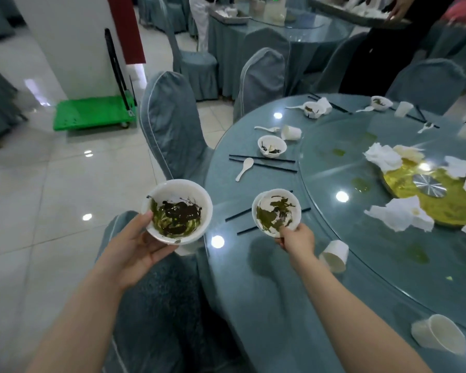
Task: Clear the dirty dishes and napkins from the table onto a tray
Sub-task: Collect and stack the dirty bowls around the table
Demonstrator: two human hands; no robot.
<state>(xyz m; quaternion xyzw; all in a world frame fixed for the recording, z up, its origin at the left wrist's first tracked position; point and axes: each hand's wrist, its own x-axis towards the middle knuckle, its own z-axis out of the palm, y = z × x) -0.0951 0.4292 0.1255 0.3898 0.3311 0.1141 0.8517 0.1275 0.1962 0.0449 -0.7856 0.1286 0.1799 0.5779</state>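
Note:
My left hand (136, 244) grips a white bowl (178, 211) smeared with dark and green leftovers, held off the table's left edge. My right hand (296, 239) pinches the near rim of a smaller dirty white bowl (276, 211), lifted and tilted above the round glass-topped table (253, 278) over black chopsticks (242, 214). Another dirty bowl (271, 146), a white spoon (244, 168) and more chopsticks (264, 162) lie further along the edge. Crumpled napkins (398, 215) sit on the glass turntable around a yellow-green spill (447, 203).
Tipped paper cups (334, 255) (439, 335) (291, 132) lie on the table. Covered chairs (172, 125) ring it, one directly below me. A green trolley (92, 111) stands on the tiled floor at left. At top right a person carries a loaded tray (361, 14).

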